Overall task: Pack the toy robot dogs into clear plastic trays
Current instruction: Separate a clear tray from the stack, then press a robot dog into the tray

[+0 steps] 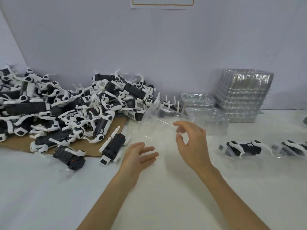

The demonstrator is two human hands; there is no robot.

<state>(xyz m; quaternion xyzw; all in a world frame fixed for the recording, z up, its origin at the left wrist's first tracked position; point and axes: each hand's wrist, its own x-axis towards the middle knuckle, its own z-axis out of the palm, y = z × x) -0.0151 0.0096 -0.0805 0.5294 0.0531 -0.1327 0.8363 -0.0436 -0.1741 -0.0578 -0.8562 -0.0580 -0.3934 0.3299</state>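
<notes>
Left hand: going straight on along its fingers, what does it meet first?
The left hand would probably meet the clear tray first, then the right hand; depth is unclear.

Bright, soft, even light leaves only faint shadows on the white table beneath the pile of toy dogs, while the stack of clear trays shows pale streaks of glare. The picture is slightly soft throughout, the right hand smears at its fingertips, and the wide lens bends lines near the edges.
</notes>
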